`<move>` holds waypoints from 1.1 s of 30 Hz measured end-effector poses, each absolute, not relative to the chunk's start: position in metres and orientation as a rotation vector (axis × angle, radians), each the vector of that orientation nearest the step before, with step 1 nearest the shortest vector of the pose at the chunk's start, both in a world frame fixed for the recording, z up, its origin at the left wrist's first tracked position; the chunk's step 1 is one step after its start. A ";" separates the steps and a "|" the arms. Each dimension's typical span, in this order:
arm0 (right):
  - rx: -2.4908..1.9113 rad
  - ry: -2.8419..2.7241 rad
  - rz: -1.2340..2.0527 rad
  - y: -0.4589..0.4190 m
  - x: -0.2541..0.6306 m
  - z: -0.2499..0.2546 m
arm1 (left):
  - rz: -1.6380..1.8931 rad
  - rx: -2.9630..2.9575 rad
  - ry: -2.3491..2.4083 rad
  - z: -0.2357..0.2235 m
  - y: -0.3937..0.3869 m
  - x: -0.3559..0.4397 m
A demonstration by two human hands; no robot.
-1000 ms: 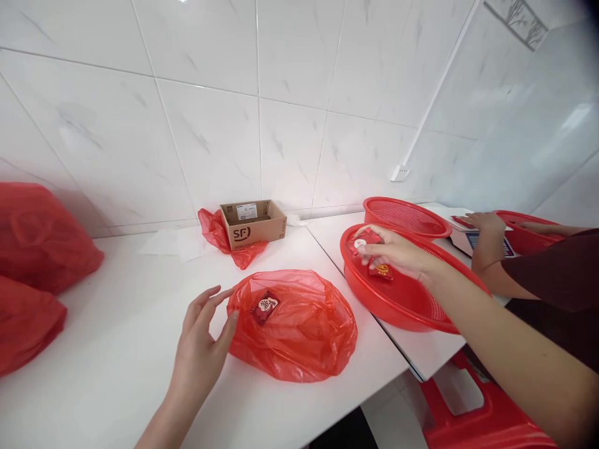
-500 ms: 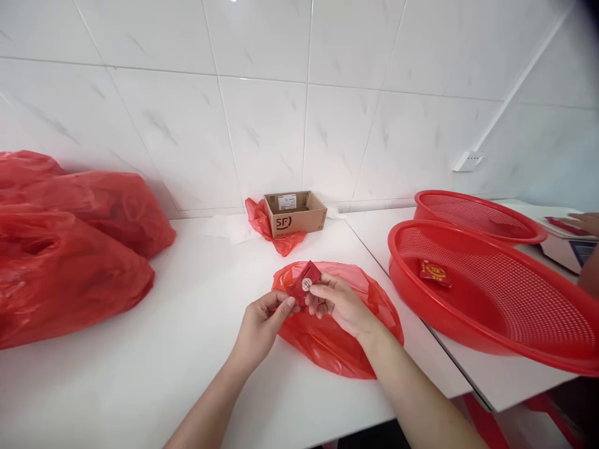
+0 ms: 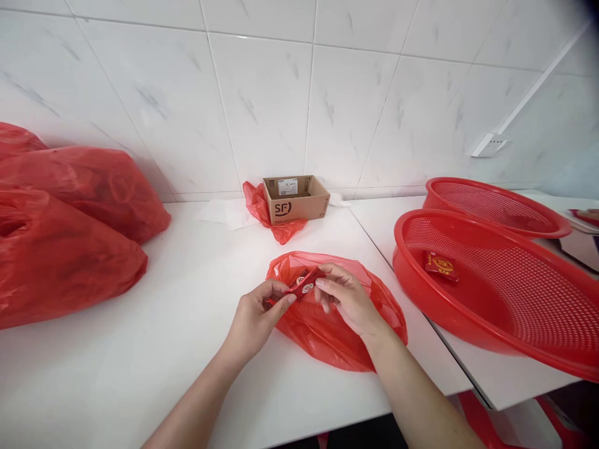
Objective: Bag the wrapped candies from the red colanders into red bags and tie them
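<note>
Between my two hands is a small red packet [image 3: 307,285] with a round white emblem, its upper edge gaping a little. My left hand [image 3: 257,315] pinches its left end between thumb and fingers. At the other end, my right hand [image 3: 346,299] grips the packet's upper right corner with thumb and index finger. Both hands are over an open red plastic bag [image 3: 327,349] spread on the white table [image 3: 196,349]. Something dark and patterned shows just behind the packet; I cannot tell whether it belongs to it.
A small cardboard box [image 3: 302,207] sits by the tiled wall on crumpled red plastic [image 3: 255,202]. Bulging red bags [image 3: 70,249] fill the left side. To the right are two red mesh baskets; the nearer basket [image 3: 482,312] holds a red and gold packet [image 3: 440,266].
The packet has tipped from standing diagonally to lying flatter, and its top edge now gapes. My view has shifted slightly. Another person's hand at the far right has left the frame.
</note>
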State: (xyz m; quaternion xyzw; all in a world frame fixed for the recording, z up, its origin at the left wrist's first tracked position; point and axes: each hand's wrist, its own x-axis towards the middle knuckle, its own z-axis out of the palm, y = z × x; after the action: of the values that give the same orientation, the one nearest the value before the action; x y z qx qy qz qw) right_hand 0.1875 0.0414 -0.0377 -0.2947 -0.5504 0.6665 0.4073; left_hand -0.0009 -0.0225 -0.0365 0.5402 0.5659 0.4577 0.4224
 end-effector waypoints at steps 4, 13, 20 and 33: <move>-0.672 -1.376 1.647 0.041 0.190 -0.037 | 1.141 1.252 1.365 -0.031 -0.023 -0.002; -0.635 -1.552 1.524 0.037 0.187 -0.037 | 1.125 1.128 1.222 -0.031 -0.021 -0.005; -0.719 -1.577 1.570 0.038 0.186 -0.038 | 1.173 1.099 1.236 -0.031 -0.020 -0.006; -0.675 -1.679 1.524 0.038 0.186 -0.036 | 1.130 1.131 1.182 -0.033 -0.021 -0.005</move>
State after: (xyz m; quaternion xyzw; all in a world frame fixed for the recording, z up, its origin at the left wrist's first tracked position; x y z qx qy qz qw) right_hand 0.1859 0.0383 -0.0357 -0.2641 -0.6571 0.5964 0.3779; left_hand -0.0045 -0.0214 -0.0329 0.4769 0.4984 0.4765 0.5450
